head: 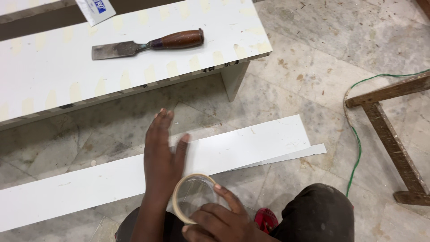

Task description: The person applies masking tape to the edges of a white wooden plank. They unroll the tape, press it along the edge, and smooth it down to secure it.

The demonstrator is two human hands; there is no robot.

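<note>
Marble floor; right hand (224,219) grips a pale, seemingly near-spent tape roll (193,197).

Grey marble floor (313,58), wooden trestle (394,139).

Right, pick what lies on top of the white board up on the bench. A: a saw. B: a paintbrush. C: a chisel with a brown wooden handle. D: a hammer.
C: a chisel with a brown wooden handle and flat metal blade lies on the white board, away from the left hand on the white strip and the right hand on the tape roll.
</note>
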